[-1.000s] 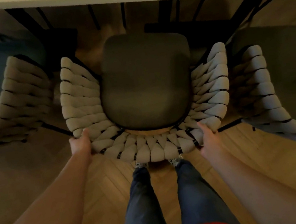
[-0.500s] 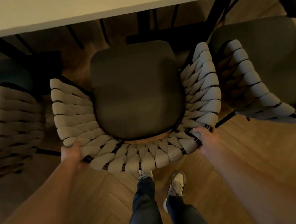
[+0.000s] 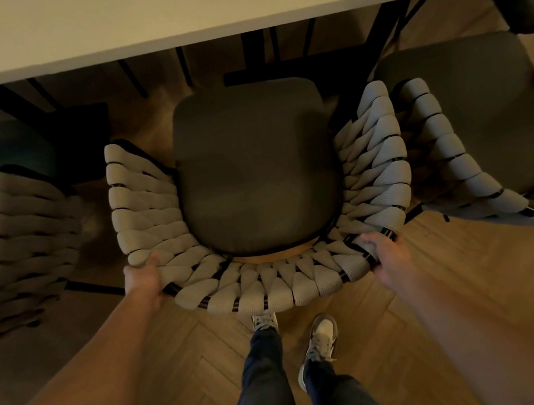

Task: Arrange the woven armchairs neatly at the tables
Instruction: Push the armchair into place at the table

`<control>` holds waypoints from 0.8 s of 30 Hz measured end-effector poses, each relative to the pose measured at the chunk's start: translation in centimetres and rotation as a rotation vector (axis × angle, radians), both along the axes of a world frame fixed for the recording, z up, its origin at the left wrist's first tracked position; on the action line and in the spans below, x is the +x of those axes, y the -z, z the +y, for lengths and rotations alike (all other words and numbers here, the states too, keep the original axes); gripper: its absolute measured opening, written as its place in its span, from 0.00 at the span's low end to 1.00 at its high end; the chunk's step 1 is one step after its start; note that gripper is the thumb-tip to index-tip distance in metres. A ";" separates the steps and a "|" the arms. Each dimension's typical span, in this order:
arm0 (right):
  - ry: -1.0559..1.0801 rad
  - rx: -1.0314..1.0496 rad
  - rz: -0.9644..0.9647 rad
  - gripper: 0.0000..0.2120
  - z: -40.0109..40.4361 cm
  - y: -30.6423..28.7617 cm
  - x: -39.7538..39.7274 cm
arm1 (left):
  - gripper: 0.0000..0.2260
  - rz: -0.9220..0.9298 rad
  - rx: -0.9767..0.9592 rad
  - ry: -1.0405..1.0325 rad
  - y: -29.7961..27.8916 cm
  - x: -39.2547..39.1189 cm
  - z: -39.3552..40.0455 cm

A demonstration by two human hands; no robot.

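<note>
woven armchairs (image 3: 271,285): three; hands (image 3: 142,280): two

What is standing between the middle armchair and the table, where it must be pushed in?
Nothing visible blocks it. Both hands, left and right, grip the middle armchair by its woven back; its seat front lies short of the table edge, with bare floor and dark table legs beyond.
</note>
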State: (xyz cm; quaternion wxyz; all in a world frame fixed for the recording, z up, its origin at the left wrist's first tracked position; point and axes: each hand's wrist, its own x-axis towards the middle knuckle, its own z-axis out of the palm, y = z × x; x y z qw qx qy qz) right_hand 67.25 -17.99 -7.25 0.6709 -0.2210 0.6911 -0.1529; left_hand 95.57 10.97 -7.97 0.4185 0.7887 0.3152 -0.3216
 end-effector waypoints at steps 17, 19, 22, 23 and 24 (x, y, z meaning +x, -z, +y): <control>0.044 -0.008 -0.042 0.29 -1.0 -0.7 -0.6 | 0.25 0.003 0.033 0.044 -0.3 -1.5 -0.8; 0.050 -0.009 -0.057 0.28 -1.0 -0.9 -0.8 | 0.25 0.012 0.014 0.039 -0.2 -1.5 -0.8; 0.040 0.000 -0.057 0.28 -1.1 -0.9 -0.8 | 0.25 0.019 -0.020 0.019 -0.1 -1.5 -0.7; 0.034 0.007 -0.053 0.28 -1.1 -0.8 -0.7 | 0.25 0.013 -0.021 0.020 -0.1 -1.6 -0.7; 0.033 0.012 -0.051 0.28 -1.1 -0.7 -0.8 | 0.25 0.009 -0.022 0.021 -0.1 -1.6 -0.7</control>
